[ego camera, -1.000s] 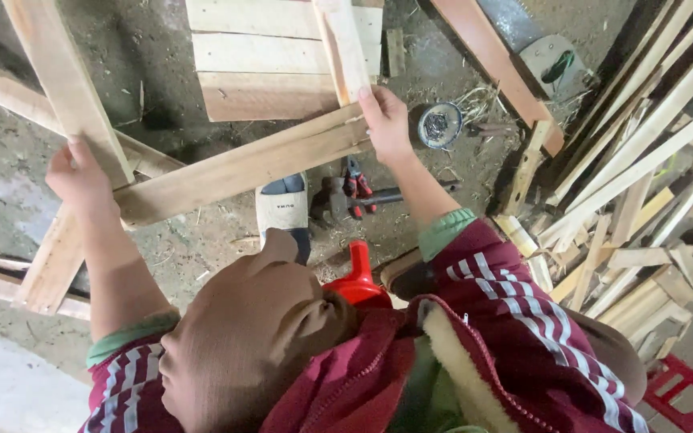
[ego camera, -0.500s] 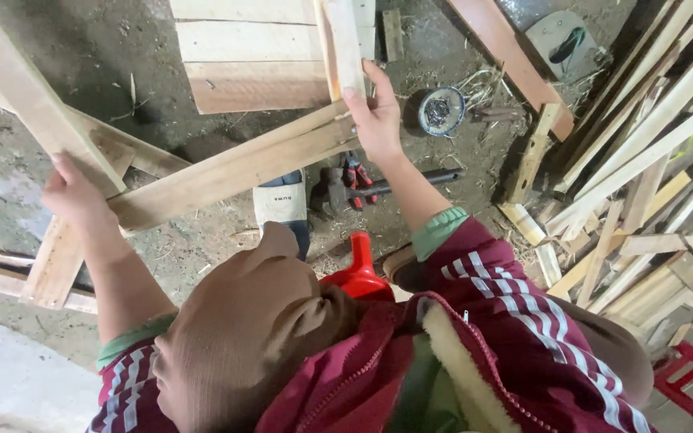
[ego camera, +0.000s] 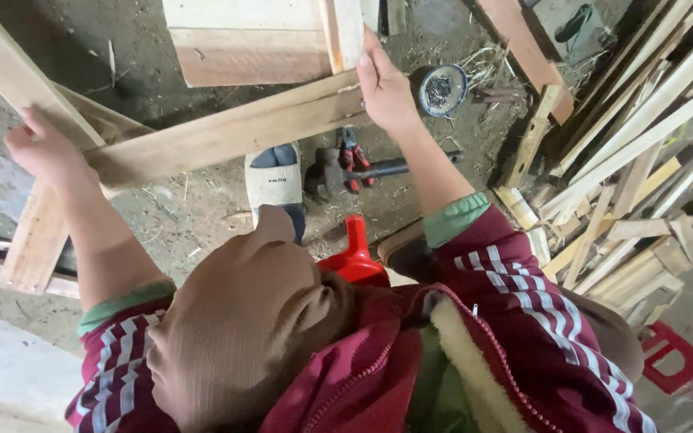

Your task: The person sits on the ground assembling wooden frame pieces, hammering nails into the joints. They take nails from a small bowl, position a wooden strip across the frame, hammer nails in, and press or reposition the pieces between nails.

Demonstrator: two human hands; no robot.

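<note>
A long wooden slat runs diagonally across the middle of the view, above the dirt floor. My left hand grips its lower left end, where it meets an upright wooden frame piece. My right hand holds its upper right end, pressed against a narrow vertical slat. A flat wooden panel lies behind both. My knee in brown trousers and striped maroon sleeves fill the lower half.
On the floor below the slat are a foot in a white sandal, a hammer, red-handled pliers and a round tin of nails. A red plastic object sits by my knee. A pile of wood offcuts fills the right.
The view has shifted down and slightly right. Both hands have kept their hold on the slat, whose right end now sits tighter against the vertical slat.
</note>
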